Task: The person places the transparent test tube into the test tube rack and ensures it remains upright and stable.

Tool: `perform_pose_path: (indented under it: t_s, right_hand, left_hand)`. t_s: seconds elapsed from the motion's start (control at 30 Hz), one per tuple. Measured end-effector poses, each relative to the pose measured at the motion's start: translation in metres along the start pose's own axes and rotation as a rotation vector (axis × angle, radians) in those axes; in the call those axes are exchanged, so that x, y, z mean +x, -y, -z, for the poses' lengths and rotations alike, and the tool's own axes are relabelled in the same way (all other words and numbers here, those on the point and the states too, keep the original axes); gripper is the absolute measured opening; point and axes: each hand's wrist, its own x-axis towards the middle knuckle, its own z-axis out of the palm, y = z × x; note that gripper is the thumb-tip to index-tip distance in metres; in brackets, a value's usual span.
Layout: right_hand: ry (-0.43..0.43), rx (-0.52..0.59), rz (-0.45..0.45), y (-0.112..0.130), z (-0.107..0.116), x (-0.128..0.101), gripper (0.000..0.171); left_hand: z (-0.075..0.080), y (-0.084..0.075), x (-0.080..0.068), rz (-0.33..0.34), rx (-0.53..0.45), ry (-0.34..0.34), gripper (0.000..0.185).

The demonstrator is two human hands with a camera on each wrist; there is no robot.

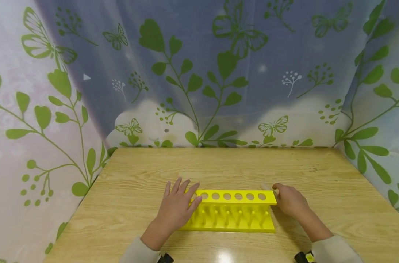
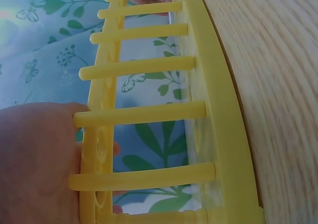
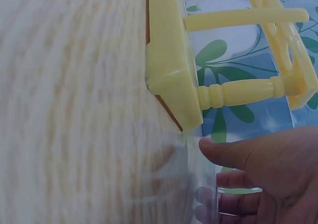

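Yellow rack (image 1: 232, 212) sits mid-table (image 1: 317, 182), near me; my left hand (image 1: 176, 208) spread flat on its left end; my right hand (image 1: 289, 200) pinches clear tube (image 3: 206, 184) by right end; rack looks light, stiff plastic, best gripped by end posts; tube likely slippery, fragile.
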Motion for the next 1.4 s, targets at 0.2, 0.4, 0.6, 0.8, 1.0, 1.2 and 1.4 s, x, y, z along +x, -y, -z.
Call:
perform_pose_path:
  t_s: [0.2, 0.4, 0.6, 0.8, 1.0, 1.2, 1.4]
  right_hand:
    - [0.014, -0.001, -0.028, 0.0009, -0.0001, -0.0004, 0.034]
    - [0.019, 0.012, -0.030, 0.0011, -0.0003, -0.0004, 0.033]
    - [0.010, 0.003, -0.026, -0.0008, -0.0014, 0.0005, 0.031]
    - [0.015, 0.007, -0.035, -0.0007, -0.0020, 0.0008, 0.031]
    - [0.009, 0.006, -0.027, -0.0022, 0.0001, 0.0010, 0.025]
    - [-0.003, 0.004, -0.012, -0.0035, 0.0013, 0.0016, 0.022]
    - [0.010, 0.018, -0.027, -0.0038, -0.0032, 0.0001, 0.023]
  left_hand:
    - [0.0014, -0.0018, -0.0003, -0.009, 0.003, 0.020, 0.048]
    - [0.0027, -0.0024, 0.0001, -0.021, 0.013, 0.014, 0.047]
    - [0.0028, -0.0041, 0.0018, -0.025, 0.045, 0.041, 0.047]
    - [0.0040, -0.0055, 0.0004, -0.035, 0.022, 0.029, 0.047]
    - [0.0019, -0.0060, 0.0007, -0.049, 0.003, -0.024, 0.045]
    - [-0.0002, -0.0068, 0.0030, -0.024, 0.004, -0.033, 0.047]
    - [-0.0013, -0.0082, 0.0001, -0.012, 0.021, -0.041, 0.049]
